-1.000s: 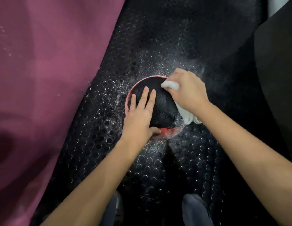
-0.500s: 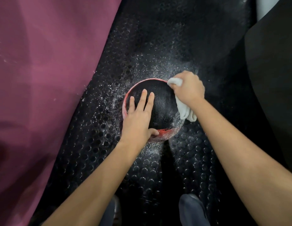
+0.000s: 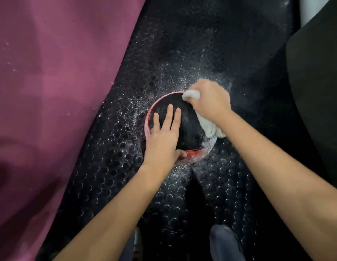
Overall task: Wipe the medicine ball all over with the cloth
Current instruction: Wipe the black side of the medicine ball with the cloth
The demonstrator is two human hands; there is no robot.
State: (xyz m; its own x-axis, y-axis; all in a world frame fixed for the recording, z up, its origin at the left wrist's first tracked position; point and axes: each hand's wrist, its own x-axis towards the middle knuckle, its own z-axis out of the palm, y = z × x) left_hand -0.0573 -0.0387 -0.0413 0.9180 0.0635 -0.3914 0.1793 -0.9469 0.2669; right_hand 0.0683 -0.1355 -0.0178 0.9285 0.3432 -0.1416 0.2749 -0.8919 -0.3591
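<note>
I am steadying the medicine ball [image 3: 188, 127] with my flat, spread left hand [image 3: 164, 142] while my right hand [image 3: 209, 99] is gripping the cloth [image 3: 211, 129] against its far right side; the dusty red lower rim is awaiting wiping

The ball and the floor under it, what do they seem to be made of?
The ball looks like matte black rubber with red bands; its fine grainy surface suggests this. The floor appears to be black rubber matting, judging by its raised round studs with a dull sheen. White powder dusts both.
</note>
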